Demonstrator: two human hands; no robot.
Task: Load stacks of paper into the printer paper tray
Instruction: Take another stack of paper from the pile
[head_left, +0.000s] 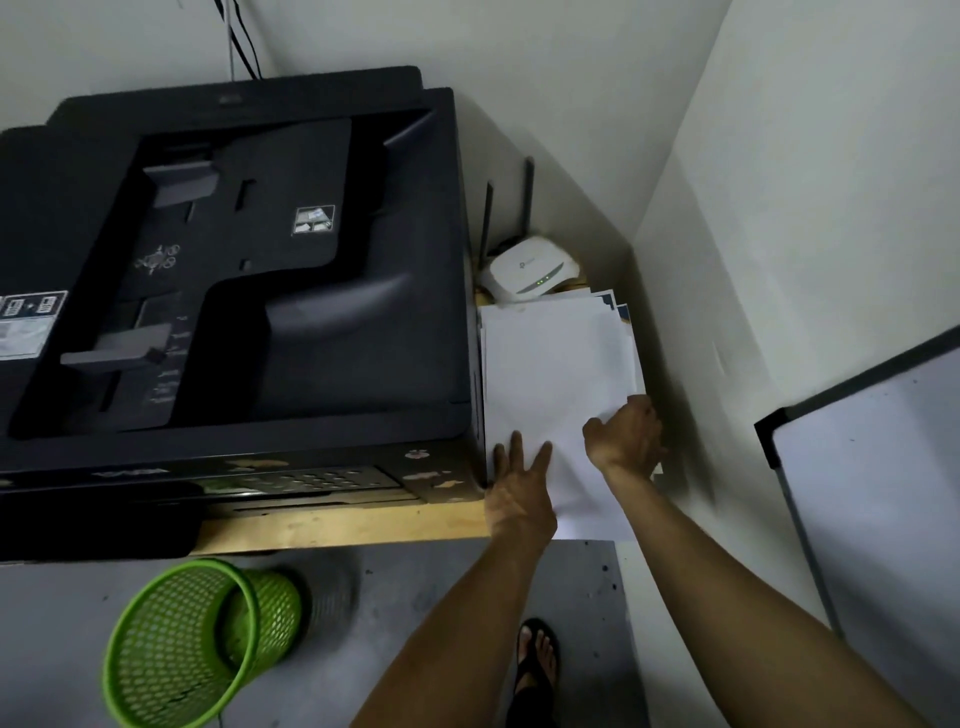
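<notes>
While left hand (519, 493) fingers lie spread flat on the paper stack (556, 374), right hand (631, 436) fingers curl around its edge (blurred).

A single head-worn view is provided, directed steeply downward and forward from standing height. The large black printer (228, 270) fills the left, seen from close above. The grey floor and green mesh plastic bin (202, 639) are included below.

We see a wooden shelf (343, 525) carrying a black printer (234, 291) on the left, a loose stack of white paper (556, 364) just right of it, and a white router (530, 270) at the far end behind the paper.
</notes>
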